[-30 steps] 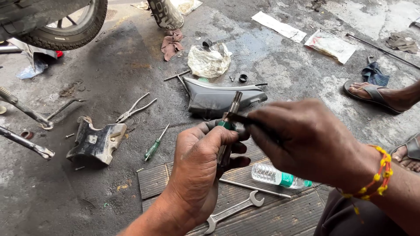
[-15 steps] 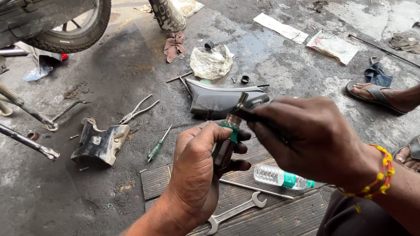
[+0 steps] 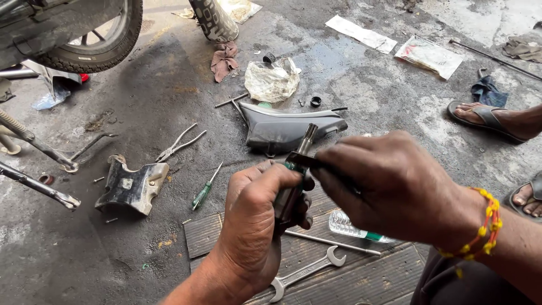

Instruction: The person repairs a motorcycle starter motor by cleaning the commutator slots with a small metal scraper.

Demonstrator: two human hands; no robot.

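Nearest to me, an open-ended spanner (image 3: 307, 272) lies on a ribbed rubber mat (image 3: 344, 282), with a thin metal rod (image 3: 332, 242) just beyond it and a small clear plastic bottle (image 3: 353, 229) partly hidden under my right wrist.

Above the mat I see my left hand (image 3: 254, 226) curled tightly around a dark cylindrical part (image 3: 289, 195), fingers fully wrapped on its body, so the part stands tilted with its metal shaft end (image 3: 307, 137) pointing up and away. My right hand (image 3: 389, 189) is closed too, fingertips pinched on a thin dark tool (image 3: 307, 162) pressed against the top of the part, near a green band there. I cannot tell exactly what kind of tool it is. A beaded thread bracelet (image 3: 480, 229) sits on the right wrist.

Further left on the stained concrete floor (image 3: 141, 101) lie a green-handled screwdriver (image 3: 204, 189), a bent black bracket (image 3: 131, 183) and a pair of pliers (image 3: 178, 144).

Beyond the hands rests a dark grey body panel (image 3: 285, 127), then a crumpled plastic bag (image 3: 272, 82) and a reddish rag (image 3: 224, 59). At far left is a motorcycle wheel (image 3: 93, 36). At right, another person's 2 sandalled feet (image 3: 491, 118) rest on the floor.
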